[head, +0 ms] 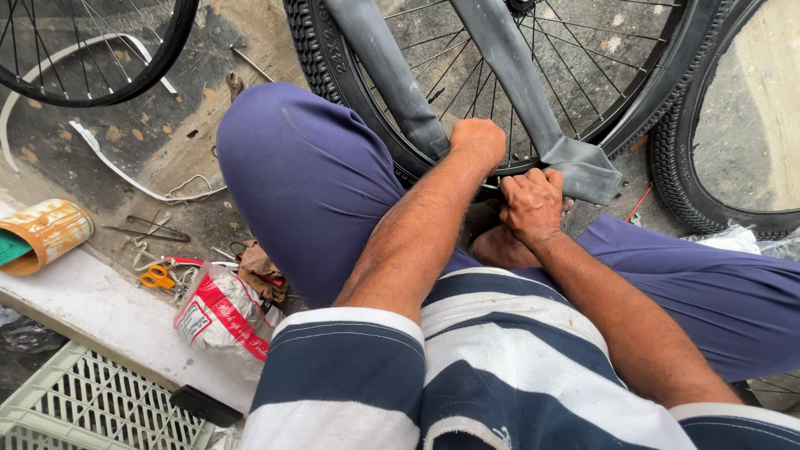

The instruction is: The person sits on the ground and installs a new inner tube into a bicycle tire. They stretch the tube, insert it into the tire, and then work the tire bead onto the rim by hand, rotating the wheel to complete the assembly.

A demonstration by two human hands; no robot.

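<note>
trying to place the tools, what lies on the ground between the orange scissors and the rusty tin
In the head view, thin dark metal tools lie on the gritty floor between the orange scissors and the rusty tin.

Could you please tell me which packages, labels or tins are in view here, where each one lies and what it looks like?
Plastic bag: on the ground by the person's left knee, crumpled, clear with a red and white printed panel.
Tin can: at the left edge, lying on its side, cylindrical, rusty orange and cream, with a green patch.
Tyre marking: small raised characters moulded on the black sidewall, top centre.
</note>
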